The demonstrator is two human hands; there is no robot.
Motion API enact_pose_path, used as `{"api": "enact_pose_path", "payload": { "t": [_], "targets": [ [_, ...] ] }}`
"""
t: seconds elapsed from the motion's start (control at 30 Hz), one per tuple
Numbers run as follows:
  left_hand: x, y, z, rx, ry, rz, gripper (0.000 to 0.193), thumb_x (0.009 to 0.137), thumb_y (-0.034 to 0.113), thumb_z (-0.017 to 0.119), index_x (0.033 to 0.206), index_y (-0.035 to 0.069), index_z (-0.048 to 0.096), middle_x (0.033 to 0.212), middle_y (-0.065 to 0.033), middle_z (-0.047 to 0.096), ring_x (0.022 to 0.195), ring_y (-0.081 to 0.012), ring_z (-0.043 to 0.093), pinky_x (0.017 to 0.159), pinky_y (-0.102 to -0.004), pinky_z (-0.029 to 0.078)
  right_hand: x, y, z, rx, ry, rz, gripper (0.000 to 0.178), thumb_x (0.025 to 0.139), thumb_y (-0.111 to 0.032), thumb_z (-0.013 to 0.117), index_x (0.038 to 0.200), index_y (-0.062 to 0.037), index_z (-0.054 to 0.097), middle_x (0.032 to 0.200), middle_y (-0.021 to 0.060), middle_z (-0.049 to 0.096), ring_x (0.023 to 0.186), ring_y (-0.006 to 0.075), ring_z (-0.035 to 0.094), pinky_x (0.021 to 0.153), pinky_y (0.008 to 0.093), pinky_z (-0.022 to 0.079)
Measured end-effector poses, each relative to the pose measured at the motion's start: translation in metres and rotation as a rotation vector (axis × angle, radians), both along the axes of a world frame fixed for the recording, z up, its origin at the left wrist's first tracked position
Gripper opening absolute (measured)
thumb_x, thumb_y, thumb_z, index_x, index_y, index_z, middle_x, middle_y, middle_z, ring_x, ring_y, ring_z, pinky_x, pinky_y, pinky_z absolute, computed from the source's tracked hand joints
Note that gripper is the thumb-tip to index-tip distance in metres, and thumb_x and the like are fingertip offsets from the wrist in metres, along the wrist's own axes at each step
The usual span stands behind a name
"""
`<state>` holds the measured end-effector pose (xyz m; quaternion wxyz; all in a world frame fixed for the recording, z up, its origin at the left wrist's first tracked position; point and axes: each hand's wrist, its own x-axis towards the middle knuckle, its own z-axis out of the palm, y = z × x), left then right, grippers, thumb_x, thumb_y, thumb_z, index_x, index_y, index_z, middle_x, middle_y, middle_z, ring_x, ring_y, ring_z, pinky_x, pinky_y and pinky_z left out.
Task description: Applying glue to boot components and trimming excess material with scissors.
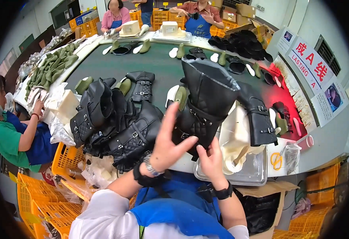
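Observation:
A tall black boot upper [206,104] with buckled straps and a wide open top stands upright in front of me. My right hand [212,162] grips its lower edge, thumb on the near side and fingers partly behind it. My left hand [167,149] is at the boot's left side, index finger stretched up and thumb pointing across; its other fingers are mostly hidden. Just behind it are a white insole [172,95] and an olive-green shoe last [180,97]. More black boot uppers [132,137] are heaped to the left, and another upper [260,119] lies to the right.
A clear plastic tray [258,171] holds a cream container [235,135] with a brush. Yellow-handled scissors [277,160] lie to its right. The dark green conveyor [102,75] carries lasts, insoles and uppers. Orange crates [43,191] stand below left. Co-workers sit left and across.

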<state>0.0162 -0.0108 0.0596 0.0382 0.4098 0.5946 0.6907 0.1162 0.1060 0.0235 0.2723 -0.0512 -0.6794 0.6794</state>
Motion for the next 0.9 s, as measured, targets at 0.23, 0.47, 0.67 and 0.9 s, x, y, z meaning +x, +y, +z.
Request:
{"api": "enact_pose_path", "payload": {
  "t": [0.23,0.47,0.67,0.9],
  "targets": [
    [-0.02,-0.063,-0.009,-0.325,-0.89,-0.385,0.042,0.089,0.015,0.053,0.126,0.0,0.041,0.116,-0.0093,0.054,0.102,-0.0172,0.056,0.082,-0.0323,0.049,-0.007,0.006,0.004,-0.368,0.053,0.323,0.048,0.086,-0.005,0.052,0.129,0.0038,0.033,0.124,0.0119,0.048,0.115,0.0186,0.047,0.098,0.0321,0.036],
    [-0.044,-0.09,0.02,-0.391,-0.36,-0.09,0.024,0.088,0.012,0.054,0.107,-0.003,0.055,0.094,-0.0045,0.059,0.079,-0.0098,0.058,0.064,-0.0248,0.054,-0.017,-0.006,0.011,-0.409,-0.108,0.49,0.062,0.087,-0.008,0.054,0.139,-0.0026,0.021,0.121,0.0123,0.05,0.106,0.0189,0.052,0.09,0.03,0.041],
    [-0.152,-0.13,0.125,-0.538,-0.11,0.208,0.02,0.086,0.016,0.057,0.099,0.0,0.058,0.085,0.001,0.056,0.073,-0.0055,0.055,0.058,-0.0201,0.051,0.002,-0.003,-0.006,-0.23,-0.309,0.359,0.058,0.09,-0.006,0.049,0.14,-0.0043,0.02,0.107,0.0136,0.057,0.086,0.0164,0.06,0.076,0.0271,0.047],
    [-0.35,-0.18,0.146,-0.524,-0.246,0.475,0.021,0.083,0.009,0.06,0.101,0.001,0.056,0.083,-0.0013,0.056,0.069,-0.0084,0.056,0.064,-0.0208,0.053,0.021,-0.011,-0.023,-0.129,-0.484,0.291,0.044,0.089,-0.005,0.048,0.13,-0.0003,0.036,0.103,0.0139,0.059,0.084,0.0166,0.06,0.077,0.0276,0.049]
  ]
}}
